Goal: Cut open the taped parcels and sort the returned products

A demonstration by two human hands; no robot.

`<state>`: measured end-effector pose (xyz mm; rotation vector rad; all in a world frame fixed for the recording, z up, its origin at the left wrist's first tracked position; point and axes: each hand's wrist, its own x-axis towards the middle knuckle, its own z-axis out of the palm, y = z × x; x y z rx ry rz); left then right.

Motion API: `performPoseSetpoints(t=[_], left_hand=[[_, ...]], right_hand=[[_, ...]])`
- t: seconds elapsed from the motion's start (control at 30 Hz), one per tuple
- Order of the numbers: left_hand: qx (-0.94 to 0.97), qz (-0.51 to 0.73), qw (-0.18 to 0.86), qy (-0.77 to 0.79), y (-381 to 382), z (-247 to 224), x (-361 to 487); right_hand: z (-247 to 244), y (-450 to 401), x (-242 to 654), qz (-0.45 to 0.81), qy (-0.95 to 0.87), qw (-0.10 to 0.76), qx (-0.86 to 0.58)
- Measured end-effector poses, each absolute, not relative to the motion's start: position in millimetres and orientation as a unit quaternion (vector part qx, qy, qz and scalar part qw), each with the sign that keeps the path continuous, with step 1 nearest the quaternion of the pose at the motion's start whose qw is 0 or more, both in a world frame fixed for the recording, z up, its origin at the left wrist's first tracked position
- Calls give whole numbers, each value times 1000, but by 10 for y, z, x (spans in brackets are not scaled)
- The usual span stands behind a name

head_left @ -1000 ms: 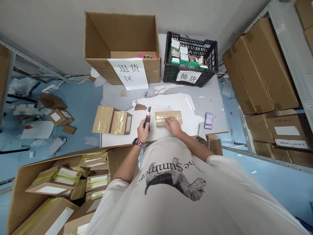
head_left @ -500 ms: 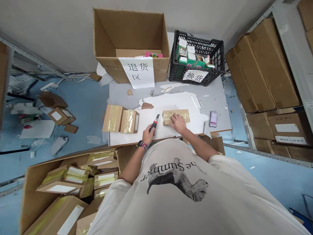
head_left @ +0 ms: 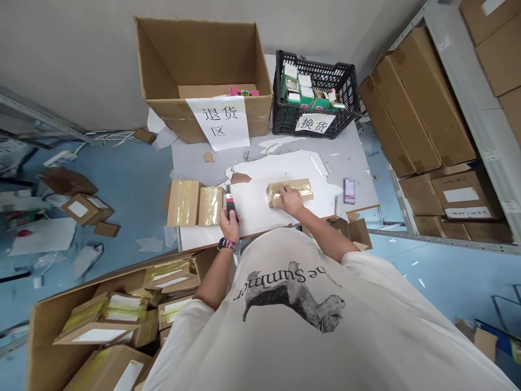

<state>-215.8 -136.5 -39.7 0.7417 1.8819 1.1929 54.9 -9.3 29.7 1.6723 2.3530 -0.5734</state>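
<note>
My left hand (head_left: 230,224) is closed round a red and black utility knife (head_left: 230,204), which points away from me beside two taped cardboard boxes, a small one (head_left: 211,207) and a larger one (head_left: 184,203). My right hand (head_left: 291,201) grips a long taped cardboard box (head_left: 305,187) from above, fingers bent over its left part. This long box lies on the white work surface (head_left: 254,212) in front of me. Part of its top is hidden under the hand.
At the back stand a large open carton (head_left: 171,117) with a paper sign and a black crate (head_left: 345,98) of green-and-white boxes. A phone (head_left: 349,191) lies at right. Packages fill a carton (head_left: 44,336) at lower left; shelves (head_left: 459,81) hold boxes at right.
My left hand has moved left with the knife, away from the long box and up to the small box. My right hand has shifted toward the long box's left end and its fingers curl more.
</note>
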Motion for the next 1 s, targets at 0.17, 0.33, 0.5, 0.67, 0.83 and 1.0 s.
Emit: performPoseSetpoints(t=[0.17, 0.33, 0.5, 0.67, 0.83, 1.0], left_hand=[[123, 494, 358, 783, -1252, -400, -2224], [120, 490, 385, 772, -1257, -416, -2145], [130, 485, 440, 745, -1305, -384, -1945], [239, 435, 515, 698, -1249, -356, -1807], [375, 353, 559, 650, -1050, -398, -1883], [456, 282, 563, 629, -779, -468, -2037]], right_hand=[[301, -52, 509, -192, 784, 106, 580], [282, -73, 520, -198, 781, 91, 585], [255, -63, 506, -206, 775, 94, 590], [220, -35, 499, -215, 770, 97, 592], [173, -41, 587, -231, 774, 69, 585], [124, -32, 642, -239, 777, 54, 580]])
